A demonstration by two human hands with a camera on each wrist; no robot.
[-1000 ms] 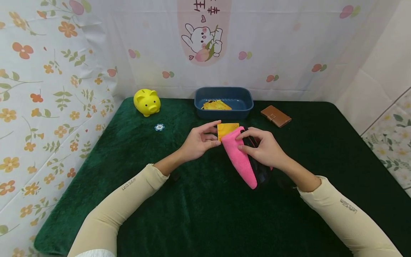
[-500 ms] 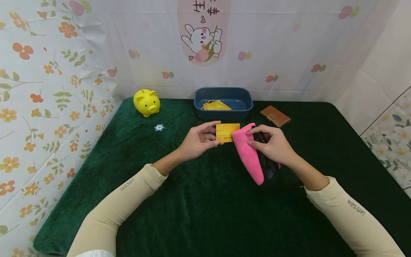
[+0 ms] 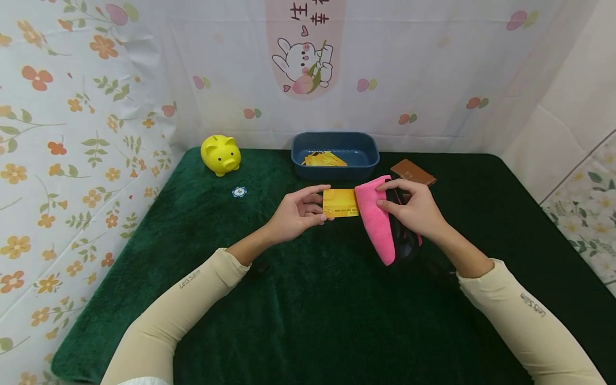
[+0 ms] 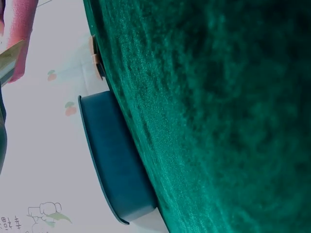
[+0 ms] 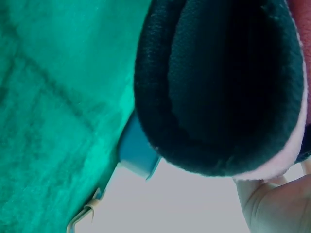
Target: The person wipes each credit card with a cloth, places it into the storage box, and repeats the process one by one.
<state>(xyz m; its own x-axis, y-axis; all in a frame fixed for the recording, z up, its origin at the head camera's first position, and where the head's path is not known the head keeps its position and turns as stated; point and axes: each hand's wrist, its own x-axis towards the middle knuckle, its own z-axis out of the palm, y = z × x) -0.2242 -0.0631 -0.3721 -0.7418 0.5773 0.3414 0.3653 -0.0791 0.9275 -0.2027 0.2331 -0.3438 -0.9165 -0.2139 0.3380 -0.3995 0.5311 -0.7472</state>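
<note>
My left hand (image 3: 295,215) pinches a golden bank card (image 3: 339,203) by its left end, with the card's printed face up. The card's right end meets the edge of a pink plush item (image 3: 372,211) with a dark lining; whether it is tucked in or only overlapped I cannot tell. My right hand (image 3: 420,212) pinches that item near its top edge, fingers over the rim. In the right wrist view the dark lining (image 5: 199,87) surrounds a wide, hollow opening. In the left wrist view the card (image 4: 8,59) and the pink plush item (image 4: 20,36) show only partly, at upper left.
At the back stands a blue bin (image 3: 337,172) with several golden cards (image 3: 324,159) inside. A brown wallet (image 3: 413,172) lies right of it, partly behind my right hand. A yellow piggy bank (image 3: 220,155) and a poker chip (image 3: 239,192) are at left on the green cloth (image 3: 308,321).
My right hand has moved right and slightly up with the pink item, drawing it away from my left hand. More of the card now shows. My left hand has barely moved.
</note>
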